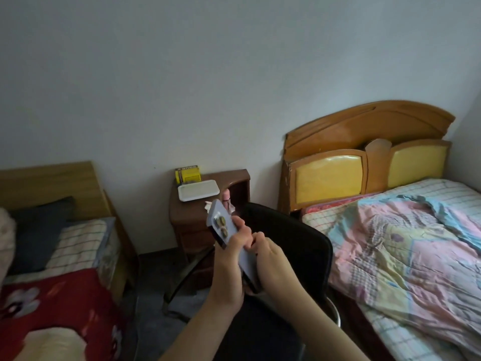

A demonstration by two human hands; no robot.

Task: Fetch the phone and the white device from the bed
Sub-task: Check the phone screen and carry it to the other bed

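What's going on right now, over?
Left hand and right hand both grip the phone, camera side up. White device not identifiable. Nothing in the way.

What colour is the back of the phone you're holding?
Pale lilac-blue; the phone shows in the head view, held by the left hand and right hand.

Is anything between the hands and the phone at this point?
No. Both the left hand and the right hand already grip the phone directly, above the black chair. No white device can be made out in the hands.
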